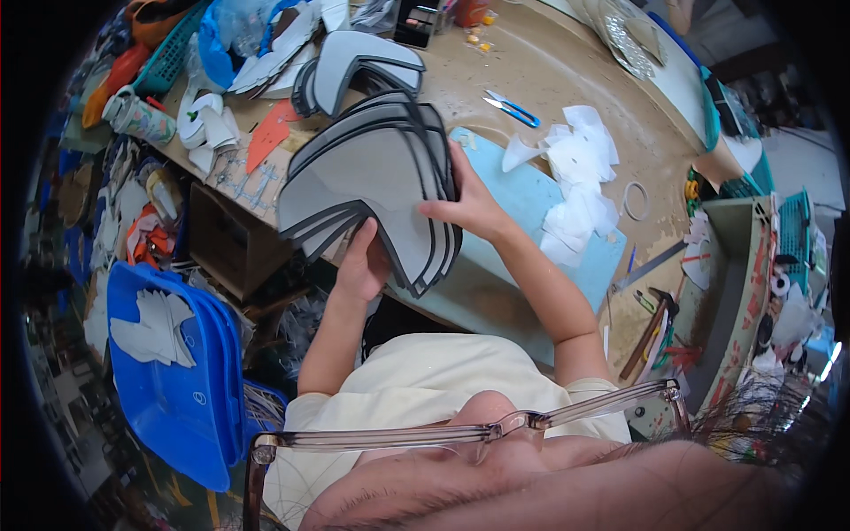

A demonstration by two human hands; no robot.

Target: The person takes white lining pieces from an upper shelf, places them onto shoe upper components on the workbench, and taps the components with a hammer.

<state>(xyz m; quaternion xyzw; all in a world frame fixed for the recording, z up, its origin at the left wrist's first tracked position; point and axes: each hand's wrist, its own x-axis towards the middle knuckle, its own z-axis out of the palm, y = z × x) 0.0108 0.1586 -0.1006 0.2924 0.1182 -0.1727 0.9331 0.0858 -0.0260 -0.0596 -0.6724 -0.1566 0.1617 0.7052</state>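
Note:
Between my two hands is a stack of grey shoe-upper pieces (354,177) with black edges, fanned slightly apart and tilted over the table's near edge. My left hand (362,265) grips the stack at its lower notch, thumb on top and the other fingers hidden beneath. My right hand (469,199) clasps its right side, with the thumb lying on the top piece and fingers around the outer edge. Just beyond them lies another pile of similar pieces (341,75), pale grey with dark edges.
A light blue board (505,173) lies right of the stack, with crumpled white sheets (580,177) on it. Blue-handled thread snips (513,108) lie behind. An open drawer (730,257) and a hammer (651,332) are at the right. Blue bins (168,416) stand at the lower left.

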